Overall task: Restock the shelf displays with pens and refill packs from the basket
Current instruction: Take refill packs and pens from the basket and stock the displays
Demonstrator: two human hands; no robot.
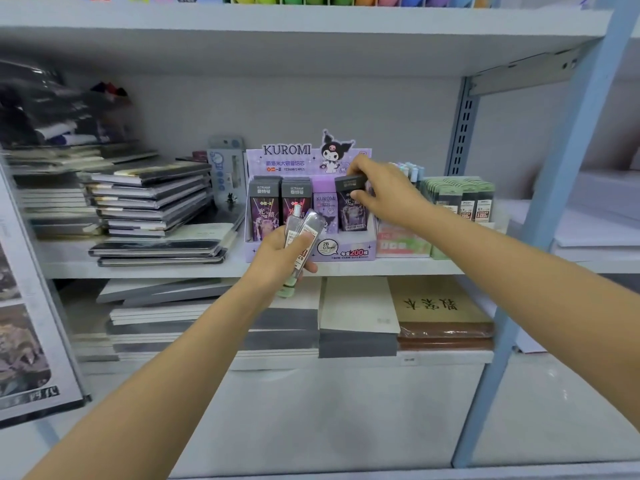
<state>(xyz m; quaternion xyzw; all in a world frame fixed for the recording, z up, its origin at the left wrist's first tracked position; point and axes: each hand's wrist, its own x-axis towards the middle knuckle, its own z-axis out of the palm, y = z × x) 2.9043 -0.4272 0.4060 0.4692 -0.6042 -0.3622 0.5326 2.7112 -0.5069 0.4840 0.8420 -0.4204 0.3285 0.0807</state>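
On the middle shelf point(156, 268), at the purple display box point(287, 157), my right hand point(379, 192) pinches the top of a dark refill pack point(349, 206) between thumb and fingers. The pack stands slightly tilted in the box's rightmost slot, just beside a pale purple pack point(325, 209). I take this as the placing step: one pack going into its row and not yet let go.

My left hand point(277, 259) is curled round a small bunch of slim clear refill tubes point(306, 233) with pale green ends, held just in front of the box's front wall. Those look like the next stock to place.

The next move calls for straightening the dark pack so it sits square with the two dark packs point(280, 202) on the left, then loosening my pinch without tipping the neighbours. After that the tubes need their own display. My guess is the green packs point(460, 197) to the right, whose colour matches the tube ends, though I can't be sure.

I can't see the basket at all. The foot of the dark pack is hidden behind the box wall, so I can't tell whether it is fully seated. I can't count the tubes in my left hand. My right forearm covers part of the displays to the right, and the stacked notebooks point(149, 199) on the left are blurred.
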